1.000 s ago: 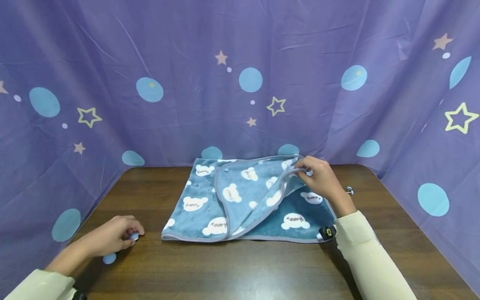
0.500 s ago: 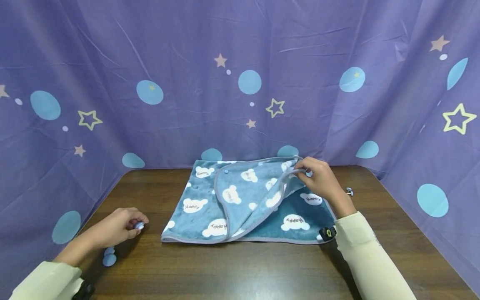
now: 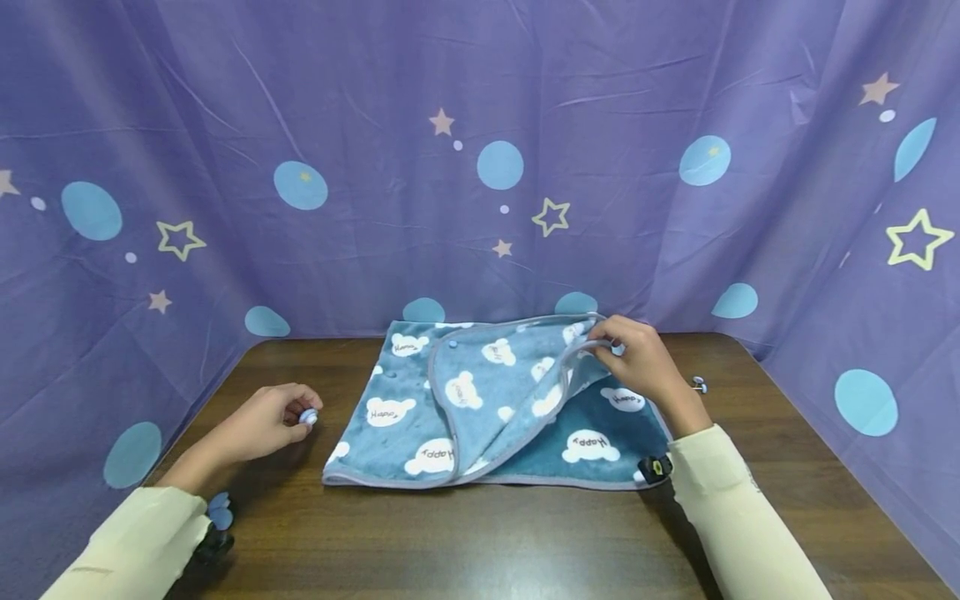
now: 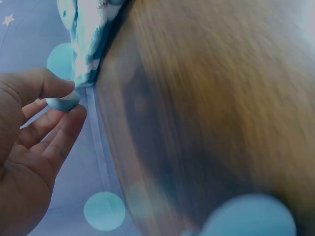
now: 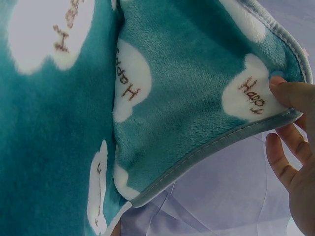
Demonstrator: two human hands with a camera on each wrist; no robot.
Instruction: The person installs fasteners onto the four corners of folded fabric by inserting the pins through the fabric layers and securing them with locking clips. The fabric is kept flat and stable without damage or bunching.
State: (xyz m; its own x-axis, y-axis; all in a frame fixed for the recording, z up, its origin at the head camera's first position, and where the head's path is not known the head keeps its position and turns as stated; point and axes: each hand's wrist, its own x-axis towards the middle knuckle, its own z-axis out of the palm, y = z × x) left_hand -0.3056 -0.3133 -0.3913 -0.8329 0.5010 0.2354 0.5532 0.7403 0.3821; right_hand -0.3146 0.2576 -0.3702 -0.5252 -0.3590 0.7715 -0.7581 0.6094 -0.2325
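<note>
A teal plush blanket (image 3: 390,375) with white "Happy" bear-head patches and grey trim lies folded on the table. My right hand (image 3: 633,354) pinches the top layer's right corner and holds it raised, baring the layer beneath. In the right wrist view, a small light-blue round piece (image 5: 278,73) shows at the thumb tip on that corner. Left of the blanket, my left hand (image 3: 266,421) pinches a small light-blue round-capped button (image 4: 64,102) between thumb and fingers. Another blue button-like dot (image 3: 452,343) sits on the blanket's upper layer.
Light-blue round pieces (image 3: 220,511) lie on the wooden table (image 3: 480,542) beside my left wrist. A small blue-capped piece (image 3: 699,384) lies right of the blanket. A purple curtain (image 3: 375,167) with stars and dots hangs behind and at both sides.
My left hand has moved away from the left-hand pieces, right and toward the back, carrying the button nearer the blanket. My right hand stays at the lifted corner.
</note>
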